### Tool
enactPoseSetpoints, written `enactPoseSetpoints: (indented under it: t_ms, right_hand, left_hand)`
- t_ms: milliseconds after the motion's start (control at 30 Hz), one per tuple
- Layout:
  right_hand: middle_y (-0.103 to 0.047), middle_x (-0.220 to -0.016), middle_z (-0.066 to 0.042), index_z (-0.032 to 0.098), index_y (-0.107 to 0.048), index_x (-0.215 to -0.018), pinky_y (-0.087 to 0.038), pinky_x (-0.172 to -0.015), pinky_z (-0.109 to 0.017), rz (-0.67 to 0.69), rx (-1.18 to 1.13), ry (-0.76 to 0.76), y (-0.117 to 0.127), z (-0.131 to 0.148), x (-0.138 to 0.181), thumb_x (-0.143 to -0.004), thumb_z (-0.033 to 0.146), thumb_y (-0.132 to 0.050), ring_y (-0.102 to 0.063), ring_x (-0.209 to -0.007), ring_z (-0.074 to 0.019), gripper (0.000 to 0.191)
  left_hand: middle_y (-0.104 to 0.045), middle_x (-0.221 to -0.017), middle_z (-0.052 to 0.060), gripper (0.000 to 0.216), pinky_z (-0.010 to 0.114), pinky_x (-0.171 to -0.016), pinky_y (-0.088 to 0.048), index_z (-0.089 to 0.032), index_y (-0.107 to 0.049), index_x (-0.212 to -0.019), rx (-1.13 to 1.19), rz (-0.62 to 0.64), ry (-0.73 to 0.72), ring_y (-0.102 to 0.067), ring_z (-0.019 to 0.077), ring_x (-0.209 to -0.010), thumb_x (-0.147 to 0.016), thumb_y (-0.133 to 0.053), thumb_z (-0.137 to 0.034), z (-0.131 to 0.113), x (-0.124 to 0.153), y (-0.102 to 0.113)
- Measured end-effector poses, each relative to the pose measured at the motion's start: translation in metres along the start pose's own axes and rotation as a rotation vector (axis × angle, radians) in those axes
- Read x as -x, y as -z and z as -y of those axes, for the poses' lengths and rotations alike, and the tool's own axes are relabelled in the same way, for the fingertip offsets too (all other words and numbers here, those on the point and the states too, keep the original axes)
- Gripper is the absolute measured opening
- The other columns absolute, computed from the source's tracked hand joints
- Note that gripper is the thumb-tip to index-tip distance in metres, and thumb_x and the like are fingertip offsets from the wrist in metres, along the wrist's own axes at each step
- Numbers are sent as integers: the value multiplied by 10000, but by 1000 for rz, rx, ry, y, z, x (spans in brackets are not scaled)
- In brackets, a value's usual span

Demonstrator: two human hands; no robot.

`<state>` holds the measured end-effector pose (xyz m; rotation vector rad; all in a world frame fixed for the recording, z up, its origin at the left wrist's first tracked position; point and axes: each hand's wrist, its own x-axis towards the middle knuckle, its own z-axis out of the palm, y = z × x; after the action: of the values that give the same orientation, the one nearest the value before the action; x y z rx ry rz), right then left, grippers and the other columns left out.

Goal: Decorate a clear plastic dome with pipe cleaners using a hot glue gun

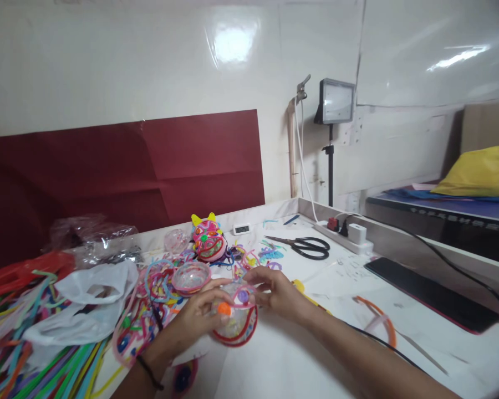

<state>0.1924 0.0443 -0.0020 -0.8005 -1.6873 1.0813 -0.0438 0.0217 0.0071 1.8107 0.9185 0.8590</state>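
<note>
My left hand (197, 318) is closed round a clear round shell (237, 327) edged with red pipe cleaner and dotted with an orange and a purple bead. My right hand (276, 291) pinches the pink pipe cleaner along the shell's top edge. Just beyond the hands lies a second clear half shell with a pink rim (191, 276). Farther back stands a finished pink cat-shaped piece with yellow ears (208, 239).
Heaps of coloured pipe cleaners (33, 343) and a white plastic bag (89, 302) fill the left. Black scissors (310, 246), a power strip with a charger (351, 233), a dark phone (432, 293) and an orange curved strip (382, 318) lie to the right. A small light on a stand (336, 102) rises behind.
</note>
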Motion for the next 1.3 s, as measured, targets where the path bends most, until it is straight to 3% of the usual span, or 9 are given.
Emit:
enactPoseSetpoints:
  t_ms: [167,333,800,1000,1300]
  right_hand:
    - [-619,-926,-41,196,-608,-943,-486,-628,-312,27,-157,-153,2,-9,0,-491,413,-876,-605,-768,-188,569]
    - [-641,-825,7,205,-552,-961,-472,-614,-298,96,-316,-256,1,-4,3,-449,470,-889,-622,-615,-132,668]
    - [-669,-683,56,182,-561,-950,-474,-641,-274,87,-494,-301,2,8,9,-445,355,-928,-605,-581,-91,648]
    - [-694,-713,39,168,-579,-954,-477,-650,-263,73,-538,-321,5,14,14,-440,295,-937,-640,-607,-97,639]
    - [-689,-666,38,152,-654,-908,-473,-653,-258,39,-600,-283,5,17,15,-426,272,-941,-636,-605,-104,573]
  left_hand:
    - [-373,-1477,118,274,434,-1077,-303,-217,-704,-949,-22,14,-2,-320,340,-1379,-732,-752,-379,0,3,-1]
    - [-390,-1469,111,256,427,-1089,-282,-221,-710,-951,-62,22,-22,-324,327,-1377,-749,-744,-374,1,2,-2]
    - [-420,-1454,81,210,392,-1063,-322,-248,-726,-966,-113,32,-86,-387,297,-1333,-780,-725,-344,-8,4,-2]
    - [-429,-1446,70,184,404,-1088,-286,-260,-726,-951,-6,47,-109,-337,292,-1368,-779,-733,-326,-8,4,-3]
    - [-419,-1471,52,194,459,-1056,-309,-270,-719,-914,172,29,-69,-400,317,-1330,-742,-768,-345,-12,6,-6]
